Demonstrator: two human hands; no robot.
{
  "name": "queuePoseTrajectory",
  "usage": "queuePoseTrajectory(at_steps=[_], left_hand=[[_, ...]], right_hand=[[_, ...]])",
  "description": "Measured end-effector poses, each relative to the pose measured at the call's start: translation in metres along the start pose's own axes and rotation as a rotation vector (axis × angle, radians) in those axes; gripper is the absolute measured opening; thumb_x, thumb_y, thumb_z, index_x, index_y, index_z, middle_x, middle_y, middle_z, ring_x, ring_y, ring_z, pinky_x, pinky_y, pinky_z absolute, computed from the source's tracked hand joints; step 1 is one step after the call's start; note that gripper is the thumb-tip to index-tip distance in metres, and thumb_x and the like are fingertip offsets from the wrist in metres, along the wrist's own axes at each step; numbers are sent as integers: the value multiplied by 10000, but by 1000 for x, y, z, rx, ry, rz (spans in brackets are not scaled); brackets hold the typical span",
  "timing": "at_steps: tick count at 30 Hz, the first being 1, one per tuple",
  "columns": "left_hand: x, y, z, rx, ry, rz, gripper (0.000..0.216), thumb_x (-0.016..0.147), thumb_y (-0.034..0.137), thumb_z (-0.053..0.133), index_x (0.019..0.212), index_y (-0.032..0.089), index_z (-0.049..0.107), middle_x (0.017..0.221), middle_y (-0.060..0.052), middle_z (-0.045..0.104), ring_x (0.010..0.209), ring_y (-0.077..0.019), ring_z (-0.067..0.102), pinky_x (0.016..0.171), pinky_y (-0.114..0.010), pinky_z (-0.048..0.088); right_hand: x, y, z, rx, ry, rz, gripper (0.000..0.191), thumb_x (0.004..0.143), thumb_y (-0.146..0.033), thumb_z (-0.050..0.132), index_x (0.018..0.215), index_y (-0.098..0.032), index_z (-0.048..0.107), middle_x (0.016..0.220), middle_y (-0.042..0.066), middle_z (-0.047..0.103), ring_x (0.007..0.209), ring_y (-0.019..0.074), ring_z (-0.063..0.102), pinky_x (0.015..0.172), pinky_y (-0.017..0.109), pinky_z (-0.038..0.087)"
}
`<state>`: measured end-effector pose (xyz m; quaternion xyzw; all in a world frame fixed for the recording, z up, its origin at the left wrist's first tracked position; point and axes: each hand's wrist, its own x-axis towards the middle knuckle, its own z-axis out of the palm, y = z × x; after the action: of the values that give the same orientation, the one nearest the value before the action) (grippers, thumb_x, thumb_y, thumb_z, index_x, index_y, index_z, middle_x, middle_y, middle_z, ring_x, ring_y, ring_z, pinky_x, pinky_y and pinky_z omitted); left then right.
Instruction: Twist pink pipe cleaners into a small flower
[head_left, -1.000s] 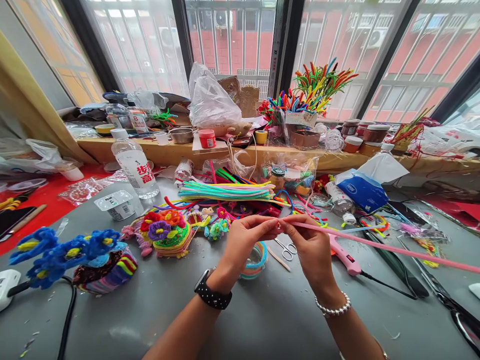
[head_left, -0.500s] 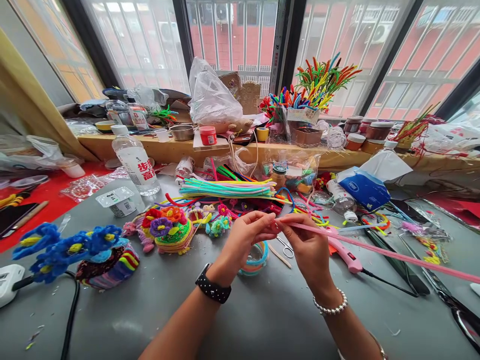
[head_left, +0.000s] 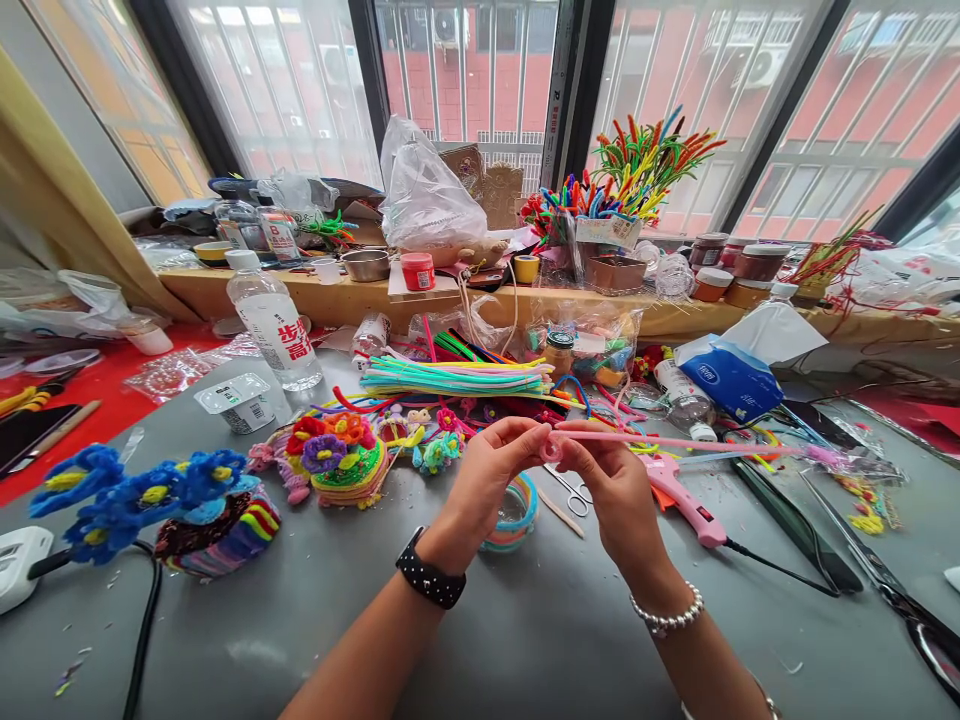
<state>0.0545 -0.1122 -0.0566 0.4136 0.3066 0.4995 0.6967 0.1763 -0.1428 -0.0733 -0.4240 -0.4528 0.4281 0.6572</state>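
Observation:
Between my two hands is a pink pipe cleaner [head_left: 675,441], its near end curled into a small coil. My left hand [head_left: 504,478] pinches the coil from the left with thumb and forefinger. From the right, my right hand [head_left: 611,488] grips the same coil, and the long straight tail runs out over it to the right. Below and behind the hands stands a round container wrapped in blue and orange pipe cleaners [head_left: 517,515], partly hidden by my left hand. Small scissors [head_left: 576,498] and a thin wooden stick [head_left: 561,514] lie just beyond my right hand.
A bundle of pipe cleaners [head_left: 457,376] lies behind the hands. Left are a flower-topped cake [head_left: 349,460], blue flowers [head_left: 150,495] and a water bottle [head_left: 274,325]. Right are a pink glue gun [head_left: 690,505] with its cord, large scissors [head_left: 892,595] and a blue tissue pack [head_left: 727,375].
The coil at the pipe cleaner's end now shows between my fingertips. Its tail has swung up and away, from slanting toward the lower right to nearly level.

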Motion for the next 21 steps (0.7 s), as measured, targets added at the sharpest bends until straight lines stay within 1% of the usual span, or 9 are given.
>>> queuePoseTrajectory(at_steps=[3, 6, 9, 11, 14, 17, 21], left_hand=[[-1, 1, 3, 6, 55, 91, 161, 641, 258, 721, 660, 128, 629, 587, 18, 604, 582, -80, 547, 636, -217, 451], [-2, 1, 3, 4, 80, 109, 162, 625, 260, 734, 689, 140, 645, 617, 17, 622, 601, -85, 552, 642, -222, 445], [-3, 1, 1, -23, 21, 57, 178, 624, 264, 738, 741, 150, 668, 684, 4, 645, 648, -94, 570, 672, -228, 442], [-3, 1, 0, -35, -73, 4, 162, 636, 256, 730, 743, 147, 676, 689, -1, 642, 645, -91, 565, 667, -223, 431], [-3, 2, 0, -4, -207, -50, 120, 667, 247, 703, 716, 140, 678, 645, -2, 620, 602, -80, 531, 600, -206, 387], [-3, 3, -1, 36, -226, -70, 127, 661, 262, 707, 694, 142, 681, 621, 3, 595, 569, -66, 477, 550, -202, 333], [-2, 6, -2, 75, -213, -81, 157, 636, 286, 722, 652, 139, 669, 595, 17, 551, 531, -54, 402, 517, -207, 283]], right_hand=[[0, 0, 0, -5, -52, 38, 166, 706, -353, 678, 784, -207, 663, 697, -9, 626, 607, 108, 523, 597, 253, 453], [0, -1, 1, 45, -100, 89, 143, 664, -327, 718, 726, -210, 664, 662, -29, 588, 579, 89, 464, 570, 229, 410], [0, -2, 2, 139, -124, 142, 140, 668, -331, 714, 716, -205, 673, 636, -33, 552, 572, 85, 417, 563, 225, 370], [0, -2, 1, 241, -145, 179, 157, 664, -351, 715, 682, -201, 668, 617, -34, 530, 572, 86, 396, 562, 225, 352], [1, -1, -1, 386, -203, 217, 220, 666, -401, 704, 618, -195, 643, 590, -32, 495, 576, 93, 381, 569, 228, 348], [1, -1, -1, 430, -257, 232, 269, 682, -437, 681, 593, -190, 623, 550, -34, 442, 559, 99, 366, 560, 233, 344], [-1, -5, -1, 401, -252, 242, 259, 678, -407, 693, 578, -181, 614, 552, -33, 423, 535, 93, 333, 519, 221, 318]])
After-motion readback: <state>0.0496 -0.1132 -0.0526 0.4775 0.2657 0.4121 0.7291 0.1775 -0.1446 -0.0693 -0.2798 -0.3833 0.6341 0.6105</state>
